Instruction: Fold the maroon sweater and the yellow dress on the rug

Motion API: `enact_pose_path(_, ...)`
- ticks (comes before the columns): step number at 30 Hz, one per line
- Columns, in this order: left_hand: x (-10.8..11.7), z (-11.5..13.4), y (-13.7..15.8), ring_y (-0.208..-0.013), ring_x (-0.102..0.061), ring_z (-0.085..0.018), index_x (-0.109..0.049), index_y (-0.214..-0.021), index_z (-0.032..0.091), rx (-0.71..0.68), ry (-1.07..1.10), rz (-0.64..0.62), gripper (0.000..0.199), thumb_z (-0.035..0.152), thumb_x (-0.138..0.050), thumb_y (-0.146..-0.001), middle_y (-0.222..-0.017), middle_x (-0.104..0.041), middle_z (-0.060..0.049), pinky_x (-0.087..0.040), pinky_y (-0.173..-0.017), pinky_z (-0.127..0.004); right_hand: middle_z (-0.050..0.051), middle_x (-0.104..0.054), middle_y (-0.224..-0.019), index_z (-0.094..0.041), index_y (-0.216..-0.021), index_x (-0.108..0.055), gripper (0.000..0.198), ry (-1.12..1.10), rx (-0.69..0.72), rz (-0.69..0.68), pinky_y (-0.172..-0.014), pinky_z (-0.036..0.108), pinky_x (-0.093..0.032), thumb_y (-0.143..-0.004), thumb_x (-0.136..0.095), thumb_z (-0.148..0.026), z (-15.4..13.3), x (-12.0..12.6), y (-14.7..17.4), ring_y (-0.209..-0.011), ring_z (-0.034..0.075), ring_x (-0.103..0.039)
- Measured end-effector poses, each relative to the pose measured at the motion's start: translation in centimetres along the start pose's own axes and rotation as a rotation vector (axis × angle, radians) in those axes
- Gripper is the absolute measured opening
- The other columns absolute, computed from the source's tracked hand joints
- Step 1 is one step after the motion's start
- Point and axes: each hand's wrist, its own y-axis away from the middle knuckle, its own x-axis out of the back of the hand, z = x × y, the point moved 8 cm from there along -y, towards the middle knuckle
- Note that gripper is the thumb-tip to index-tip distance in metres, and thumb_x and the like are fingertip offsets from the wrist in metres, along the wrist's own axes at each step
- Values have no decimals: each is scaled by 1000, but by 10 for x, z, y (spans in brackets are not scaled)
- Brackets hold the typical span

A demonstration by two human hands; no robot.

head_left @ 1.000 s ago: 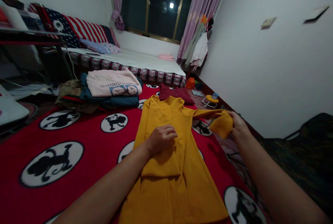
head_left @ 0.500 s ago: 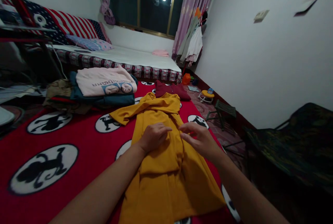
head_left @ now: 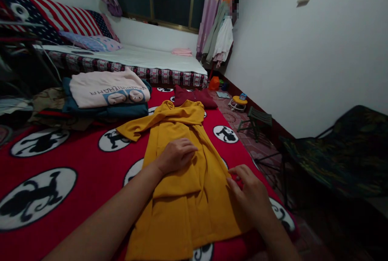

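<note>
A mustard-yellow long-sleeved garment, perhaps a dress or long coat, lies lengthwise on a red blanket with black-and-white figure prints. One sleeve sticks out to the left; the other lies folded across the top. My left hand rests on the middle of the garment, fingers loosely bent and nothing visible in them. At the garment's right edge is my right hand, thumb and forefinger apart with red blanket showing between them. Whether its fingertips touch the cloth, I cannot tell.
Behind the yellow garment lies a folded maroon garment. At left stands a stack of folded clothes with a pale pink printed top. Right of the blanket are a folding stool, a small yellow-seated stool and a dark camouflage chair.
My right hand has moved right and toward me, from the garment's middle to its right edge. The left hand stays on the cloth. The view has shifted slightly.
</note>
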Motion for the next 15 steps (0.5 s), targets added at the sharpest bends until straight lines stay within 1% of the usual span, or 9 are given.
enact_pose_path(4, -10, 12, -3, -107, -58, -19, -67, -106, 22, -86, 23, -117, 23, 21, -50, -91, -111, -67, -5, -43, -96, -34, 8, -63, -100, -20, -106, -58, 21, 167, -17, -26, -72, 30, -42, -89, -51, -30, -6, -10, -22, -91, 22, -61)
enact_pose_path(5, -12, 14, -2, -110, -57, -20, -66, -108, 23, -90, 21, -138, 23, 22, -52, -90, -114, -66, -5, -42, -98, -35, 8, -64, -99, -19, -105, -59, 22, 220, -20, -40, -69, 30, -41, -89, -52, -31, -7, -13, -29, -90, 23, -62)
enact_pose_path(7, -15, 14, -2, -111, -56, -20, -66, -111, 24, -81, 15, -176, 25, 24, -53, -89, -118, -65, -5, -41, -99, -36, 7, -66, -92, -19, -97, -61, 17, 301, -12, -79, -62, 28, -36, -89, -51, -30, -6, -18, -40, -84, 21, -63)
enact_pose_path(9, -17, 12, -1, -108, -57, -21, -67, -108, 23, -51, 15, -199, 24, 24, -53, -89, -115, -66, -5, -41, -98, -36, 4, -67, -84, -20, -86, -61, 14, 343, 1, -93, -58, 28, -30, -89, -50, -27, -3, -18, -49, -75, 19, -63)
enact_pose_path(10, -17, 10, 0, -106, -58, -20, -68, -105, 23, -33, 20, -203, 22, 23, -52, -89, -112, -66, -5, -42, -96, -35, 3, -68, -80, -20, -82, -61, 15, 353, -1, -76, -57, 28, -28, -89, -49, -27, 0, -15, -52, -72, 18, -63)
enact_pose_path(13, -16, 5, 0, -100, -60, -20, -70, -92, 21, 20, 50, -181, 19, 17, -52, -86, -106, -68, -4, -44, -92, -33, 3, -69, -76, -21, -79, -61, 16, 357, -67, -2, -56, 28, -25, -87, -50, -28, 17, -5, -53, -67, 17, -63)
enact_pose_path(15, -15, 3, 0, -99, -60, -19, -70, -88, 20, 41, 70, -152, 19, 14, -52, -84, -104, -69, -4, -44, -92, -33, 3, -70, -75, -21, -78, -62, 17, 341, -116, -9, -55, 27, -25, -87, -49, -28, 28, -5, -50, -66, 17, -63)
